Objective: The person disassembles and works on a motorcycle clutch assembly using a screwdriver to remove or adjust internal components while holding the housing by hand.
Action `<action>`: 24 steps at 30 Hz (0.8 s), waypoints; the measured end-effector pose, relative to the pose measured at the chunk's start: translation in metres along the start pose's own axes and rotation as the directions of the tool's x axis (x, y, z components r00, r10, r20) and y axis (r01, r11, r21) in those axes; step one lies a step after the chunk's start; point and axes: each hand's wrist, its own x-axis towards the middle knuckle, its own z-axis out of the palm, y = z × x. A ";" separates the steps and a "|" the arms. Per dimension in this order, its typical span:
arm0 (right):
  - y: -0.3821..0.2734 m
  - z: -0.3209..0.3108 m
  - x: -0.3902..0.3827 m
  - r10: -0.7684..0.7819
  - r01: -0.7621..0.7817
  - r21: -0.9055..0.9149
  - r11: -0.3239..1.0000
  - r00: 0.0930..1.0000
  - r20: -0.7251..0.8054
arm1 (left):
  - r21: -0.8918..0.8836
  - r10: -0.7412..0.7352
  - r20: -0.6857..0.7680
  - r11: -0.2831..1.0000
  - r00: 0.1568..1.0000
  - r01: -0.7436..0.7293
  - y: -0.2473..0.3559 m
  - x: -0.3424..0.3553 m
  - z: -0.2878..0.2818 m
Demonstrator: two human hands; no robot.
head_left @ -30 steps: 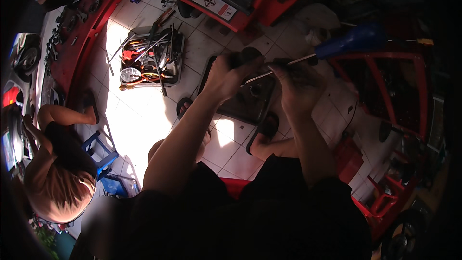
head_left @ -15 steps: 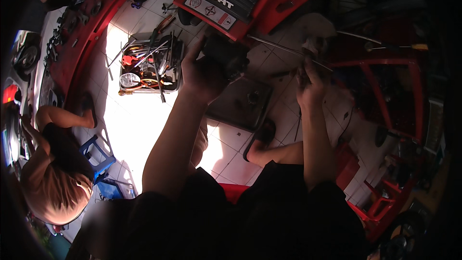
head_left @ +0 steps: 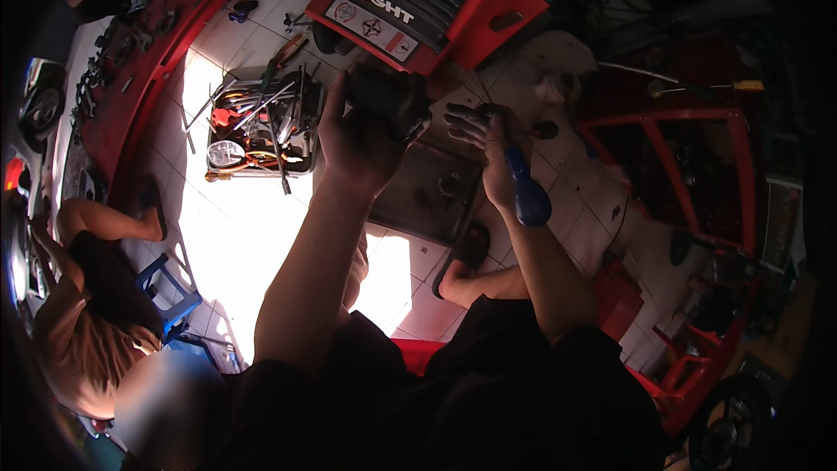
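My left hand (head_left: 362,144) is wrapped round a bulky dark mechanical part (head_left: 384,96), held up in front of me over the tray. In shadow, the part's exact kind cannot be made out. Close to its right side is my right hand (head_left: 493,144), fingers stretched toward it. A screwdriver with a blue handle (head_left: 529,192) is held against that palm by the thumb, its handle hanging back along the wrist. Most of its shaft is hard to see. Below both hands, a dark shallow tray (head_left: 418,209) lies on the tiles with a small round part (head_left: 449,183) in it.
At the left stands an open tool case (head_left: 261,126) full of hand tools. A red cabinet (head_left: 471,44) is ahead and a red metal frame (head_left: 671,113) to the right. Another person (head_left: 96,296) sits at the far left by a blue stool (head_left: 170,292).
My right hand has moved left, closer to the dark part, and turned, so the screwdriver's blue handle now shows. The long metal shaft no longer points across toward the part. My left hand keeps its hold.
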 end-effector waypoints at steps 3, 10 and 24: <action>0.004 0.009 -0.007 -0.067 0.060 -0.189 0.980 0.997 -0.031 | 0.115 0.092 0.030 0.989 0.995 -0.095 -0.009 0.004 -0.007; 0.010 0.020 -0.013 -0.098 0.136 -0.306 0.942 0.986 0.136 | 0.245 0.061 -0.006 0.968 0.998 -0.058 -0.032 -0.001 0.012; -0.022 0.009 -0.002 -0.225 0.201 -0.558 0.805 0.974 0.026 | 0.572 -0.090 0.128 0.820 0.988 0.001 -0.036 -0.008 0.008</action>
